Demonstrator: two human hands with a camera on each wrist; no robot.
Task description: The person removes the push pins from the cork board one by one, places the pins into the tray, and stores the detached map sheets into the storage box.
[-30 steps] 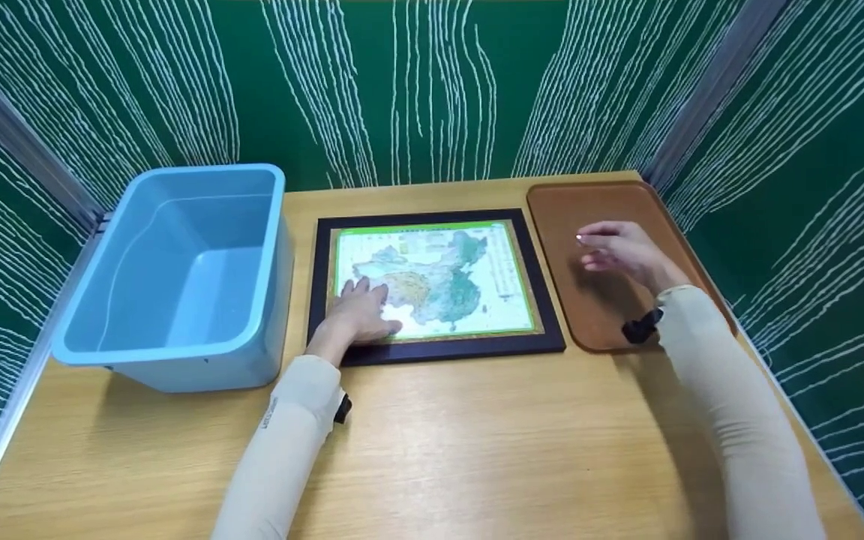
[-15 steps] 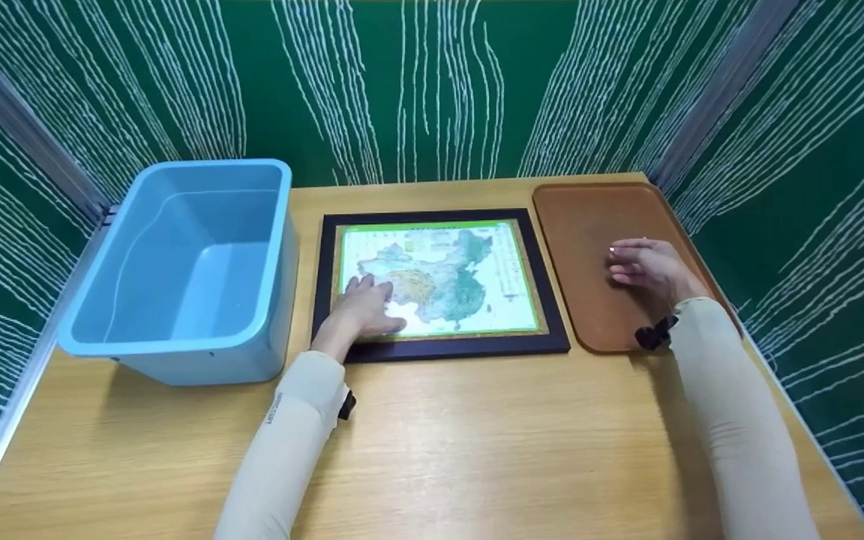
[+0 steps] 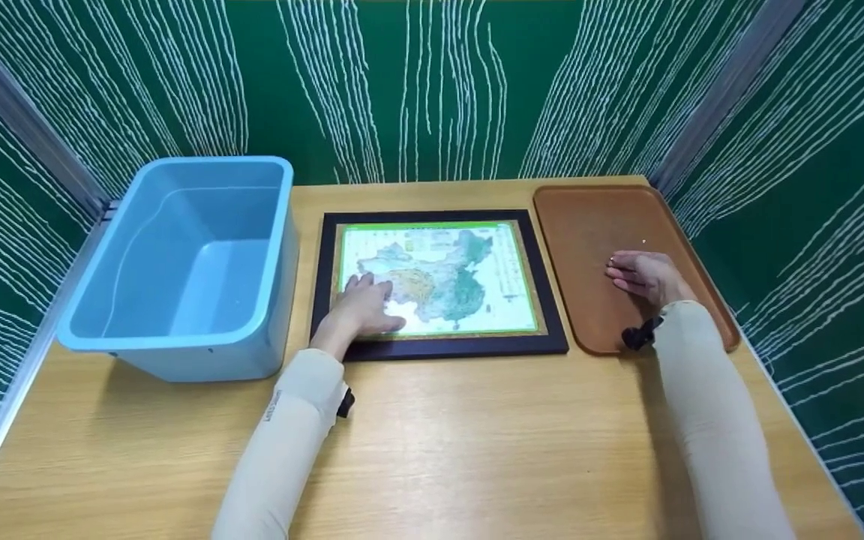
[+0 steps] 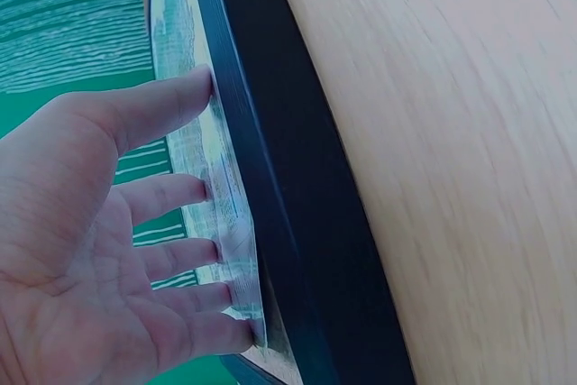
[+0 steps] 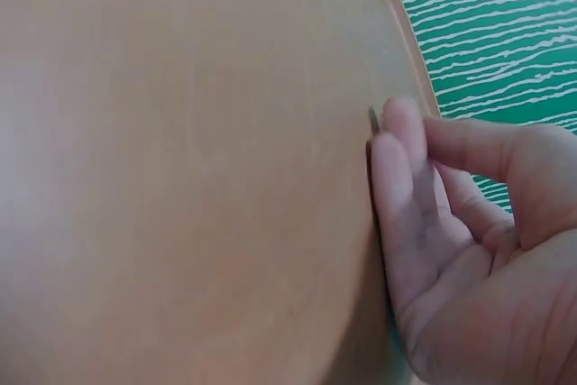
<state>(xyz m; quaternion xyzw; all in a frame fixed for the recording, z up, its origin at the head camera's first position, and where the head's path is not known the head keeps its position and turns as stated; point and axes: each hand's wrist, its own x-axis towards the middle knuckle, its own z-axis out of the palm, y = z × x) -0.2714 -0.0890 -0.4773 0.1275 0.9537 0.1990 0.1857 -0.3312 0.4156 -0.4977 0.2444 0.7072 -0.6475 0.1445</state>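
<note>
My left hand [image 3: 361, 307] rests spread on the lower left part of a printed map sheet [image 3: 462, 289]. The sheet lies over a cork-coloured surface inside a black frame [image 3: 454, 349]. In the left wrist view the fingertips [image 4: 216, 250] touch the sheet near the frame's inner edge. Over a brown tray [image 3: 586, 315], my right hand [image 3: 651, 277] has thumb and fingers brought together. At its fingertips is a tiny thin pin-like thing [image 5: 373, 121], with a pale glint in the head view; its exact kind is too small to tell.
A light blue plastic tub [image 3: 177, 300] stands left of the frame on the wooden table [image 3: 439, 435]. On the tray, beyond my right hand, lies a tiny pale speck [image 3: 643, 241]. Green walls with white wavy lines [image 3: 447, 90] enclose the back and sides.
My right hand has moved right and toward me over the tray, lowering, with its fingers still together. The left hand has stayed on the map. The head view has shifted slightly.
</note>
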